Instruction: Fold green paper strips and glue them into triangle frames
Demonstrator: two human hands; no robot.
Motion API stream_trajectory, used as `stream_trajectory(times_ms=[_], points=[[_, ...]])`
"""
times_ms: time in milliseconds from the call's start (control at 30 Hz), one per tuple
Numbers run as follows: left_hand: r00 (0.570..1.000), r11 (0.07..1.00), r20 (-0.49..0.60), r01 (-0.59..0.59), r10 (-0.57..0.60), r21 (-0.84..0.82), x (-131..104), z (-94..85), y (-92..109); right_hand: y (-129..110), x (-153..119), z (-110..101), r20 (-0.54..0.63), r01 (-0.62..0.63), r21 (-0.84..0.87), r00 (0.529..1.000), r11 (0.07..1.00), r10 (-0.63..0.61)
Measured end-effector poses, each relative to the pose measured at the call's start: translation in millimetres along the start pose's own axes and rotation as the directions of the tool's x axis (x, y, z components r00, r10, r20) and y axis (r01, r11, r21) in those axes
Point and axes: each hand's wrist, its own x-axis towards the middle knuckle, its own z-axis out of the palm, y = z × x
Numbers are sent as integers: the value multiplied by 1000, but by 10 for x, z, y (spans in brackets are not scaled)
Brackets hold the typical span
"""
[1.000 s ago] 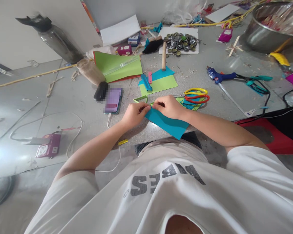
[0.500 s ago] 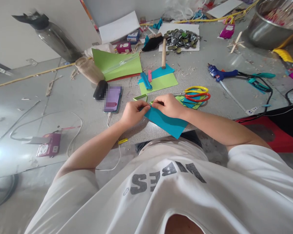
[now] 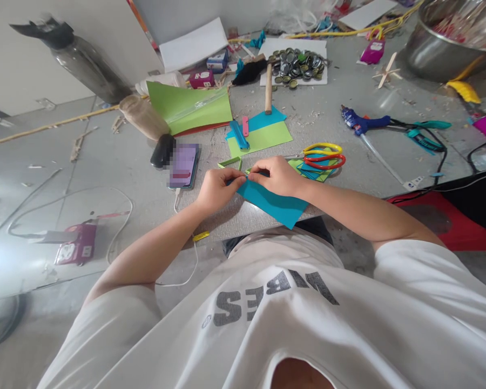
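Note:
A blue sheet of paper [image 3: 273, 204] slants between me and the table's front edge. My left hand [image 3: 218, 189] is closed, thumb and fingertips pinching the sheet's far left corner. My right hand [image 3: 278, 175] pinches the same upper edge close beside it, fingers bent. The two sets of fingertips nearly meet and partly hide that corner. Just beyond them lies a folded green paper strip [image 3: 230, 162]. Right of my right hand, scissors [image 3: 324, 162] with one yellow and one red handle rest on small blue and green paper pieces [image 3: 312, 172].
Left of my hands is a phone [image 3: 184, 165] on a white cable. Farther back lie a blue tool [image 3: 240, 135], green paper [image 3: 202, 108], a hammer [image 3: 268, 92] and bottle caps [image 3: 297, 66]. At right are a glue gun [image 3: 362, 121] and a metal pot [image 3: 449, 46].
The whole view has shifted slightly, with things appearing a little farther left. Both hands keep their pinch at the blue sheet's corner, with hardly any movement.

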Motion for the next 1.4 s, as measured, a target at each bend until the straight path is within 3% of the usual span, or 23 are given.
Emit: stream_trajectory(times_ms=[267, 667, 833, 1133, 1400], points=[[999, 999, 46, 29, -27, -44, 23, 8, -55, -14, -10, -3, -36, -9, -52, 999, 999, 7], [1000, 991, 8, 23, -22, -130, 43, 9, -74, 7, 4, 3, -35, -7, -24, 999, 1000, 6], [997, 995, 69, 22, -15, -99, 46, 5, -65, 22, 4, -2, -29, 3, -29, 1000, 1000, -4], [1000, 994, 10, 30, -29, -105, 34, 14, -79, -14, -6, 0, -20, -11, -26, 1000, 1000, 10], [999, 996, 40, 26, -23, -82, 60, 8, -108, 3, 2, -16, -24, 1, -40, 1000, 999, -2]])
